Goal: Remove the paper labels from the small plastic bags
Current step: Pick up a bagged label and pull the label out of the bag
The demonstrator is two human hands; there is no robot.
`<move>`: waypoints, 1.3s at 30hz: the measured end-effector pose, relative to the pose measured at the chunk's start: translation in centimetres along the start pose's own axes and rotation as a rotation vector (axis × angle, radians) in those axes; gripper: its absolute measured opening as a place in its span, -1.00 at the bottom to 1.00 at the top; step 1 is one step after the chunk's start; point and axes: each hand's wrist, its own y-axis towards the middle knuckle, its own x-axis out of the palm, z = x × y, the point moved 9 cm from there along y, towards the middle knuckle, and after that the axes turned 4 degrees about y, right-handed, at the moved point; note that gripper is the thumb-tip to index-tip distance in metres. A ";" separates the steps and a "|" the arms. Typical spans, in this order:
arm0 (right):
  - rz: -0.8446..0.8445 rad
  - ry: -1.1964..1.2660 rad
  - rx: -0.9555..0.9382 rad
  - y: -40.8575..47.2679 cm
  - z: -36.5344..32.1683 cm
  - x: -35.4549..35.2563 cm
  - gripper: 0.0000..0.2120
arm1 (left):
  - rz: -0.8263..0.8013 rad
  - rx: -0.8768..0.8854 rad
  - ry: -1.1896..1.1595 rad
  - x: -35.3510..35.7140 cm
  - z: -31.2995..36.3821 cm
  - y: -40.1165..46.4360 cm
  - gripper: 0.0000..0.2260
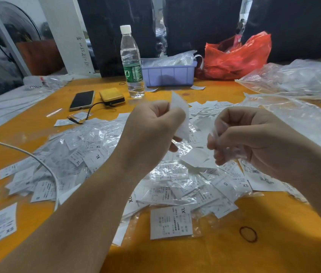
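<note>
We hold both hands up over the heap of bagged labels [167,174] in the middle of the desk [195,259]. Our left hand [151,125] is curled closed, its grip pinching a white paper label [181,115] that stands with its long axis running from about 11 o'clock down to 5 o'clock. Our right hand [248,136] is also curled, its grip closed on a crumpled small plastic bag [226,146]. The bag lies at 3 o'clock from the label, the two apart with a clear gap between them, so we judge the label already out of its bag. The loose labels [205,109] lie at 12 o'clock, nearest the left hand, while the empty bags [297,117] lie toward 2 o'clock, nearer the right.
</note>
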 end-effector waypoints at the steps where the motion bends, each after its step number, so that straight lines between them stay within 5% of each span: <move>1: 0.016 -0.018 -0.011 0.0 0.0 -0.2 -0.79 | 0.011 0.017 0.032 -0.1 0.0 0.0 -0.82; 4: 0.065 -0.042 -0.017 0.1 0.2 -0.7 -0.79 | 0.008 0.037 0.078 -0.1 -0.1 0.0 -0.82; 6: 0.060 -0.055 -0.010 0.1 0.2 -0.7 -0.97 | -0.025 0.000 0.073 0.3 -0.4 0.0 -0.91; 10: 0.099 -0.070 -0.008 0.0 0.0 -1.0 -0.85 | -0.058 -0.094 0.071 0.7 -1.3 0.0 -0.71; 15: 0.103 -0.091 -0.016 0.0 0.0 -1.3 -0.70 | -0.073 -0.071 0.099 0.8 -0.9 -0.1 -0.88; 21: 0.079 -0.057 0.000 0.0 0.3 -1.1 -0.80 | -0.083 -0.018 0.152 1.1 -0.3 -0.3 -0.84; 26: 0.081 -0.099 -0.008 0.0 0.2 -0.9 -0.56 | -0.128 -0.002 0.132 1.7 -0.4 -0.4 -0.86; 33: 0.046 -0.063 0.023 -0.2 0.2 0.0 -0.83 | -0.123 0.014 0.145 1.9 -0.3 -0.5 -0.87; 39: 0.036 -0.081 0.028 -0.1 0.3 0.1 -0.69 | -0.064 0.045 0.208 1.5 0.0 -0.6 -0.87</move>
